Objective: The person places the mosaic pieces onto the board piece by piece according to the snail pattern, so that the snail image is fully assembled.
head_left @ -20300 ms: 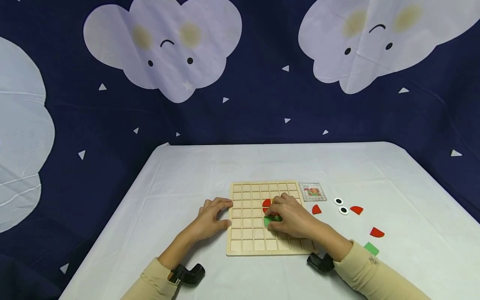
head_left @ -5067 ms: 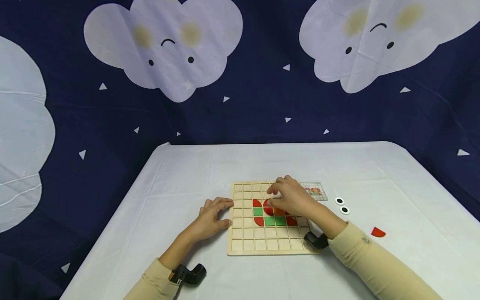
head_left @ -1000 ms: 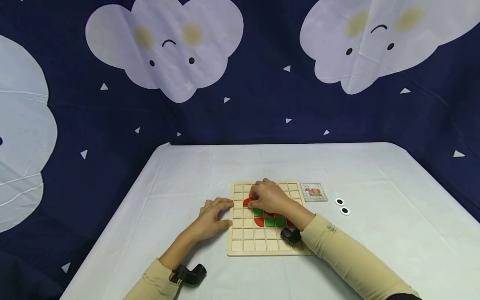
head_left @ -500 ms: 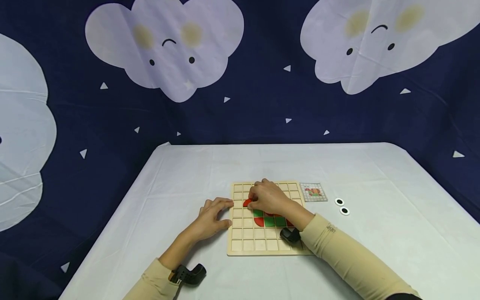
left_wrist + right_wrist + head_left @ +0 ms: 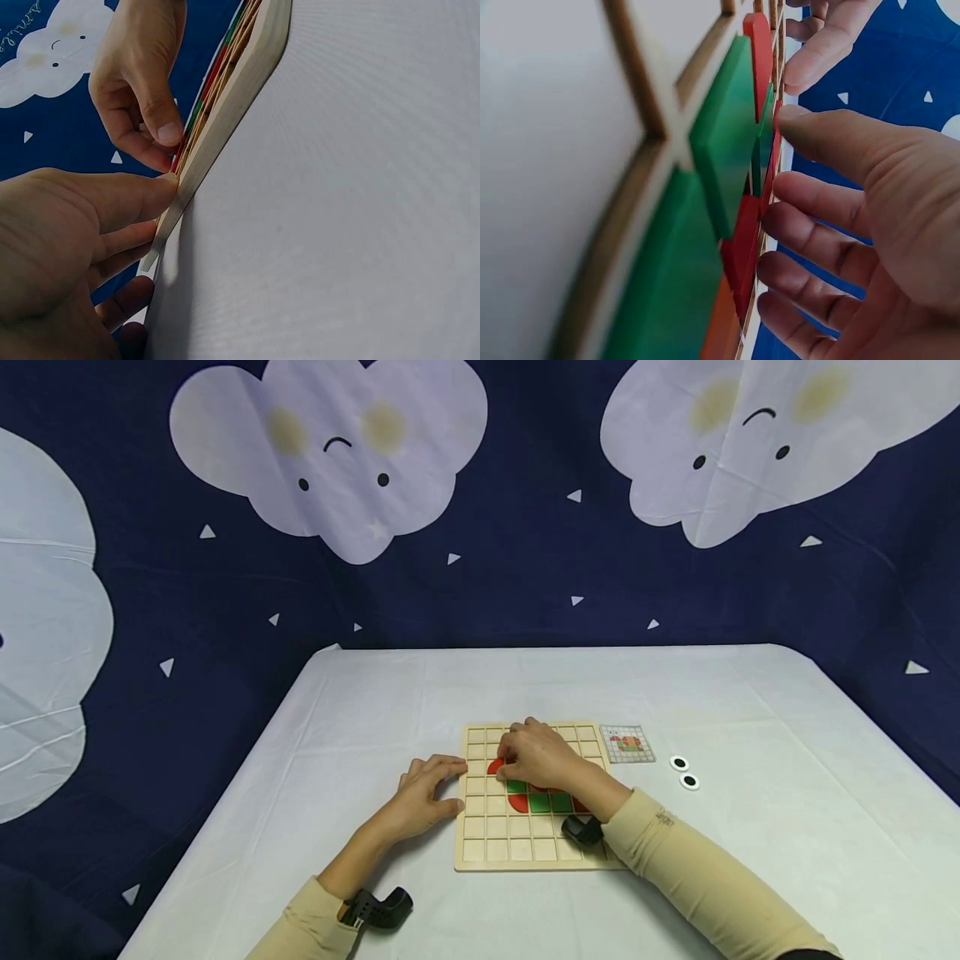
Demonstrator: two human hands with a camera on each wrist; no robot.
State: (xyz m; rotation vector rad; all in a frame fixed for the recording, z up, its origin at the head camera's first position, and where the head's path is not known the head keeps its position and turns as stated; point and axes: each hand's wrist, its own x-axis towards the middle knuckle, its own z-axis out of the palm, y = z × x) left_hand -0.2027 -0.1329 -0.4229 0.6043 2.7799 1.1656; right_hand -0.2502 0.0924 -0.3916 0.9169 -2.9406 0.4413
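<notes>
My left hand (image 5: 423, 797) rests at the left edge of a wooden grid board (image 5: 495, 852), its thumb and fingers spread against the rim. The right hand (image 5: 540, 756) reaches over the board; its thumb and fingertips pinch a red quarter-circle tile (image 5: 494, 766) at a cell in the upper left. Green square tiles (image 5: 540, 802) and another red quarter-circle tile (image 5: 518, 803) lie in cells below. In the right wrist view a green tile (image 5: 196, 112) edge-on contrast is absent, but green tiles (image 5: 724, 135) and an orange tile (image 5: 720, 322) show close up. The right hand hides several cells.
A pattern card (image 5: 627, 744) lies against the board's upper right side. Two white discs with black centres, an upper one (image 5: 679, 763) and a lower one (image 5: 689, 782), lie to its right on the white tablecloth (image 5: 787, 860). A dark blue cloud-patterned cloth hangs behind.
Since the oldest frame, more tiles sit on the board and the loose red and green ones have left the table. Over the last second, the red tile shifts slightly under the right fingertips; the left hand stays.
</notes>
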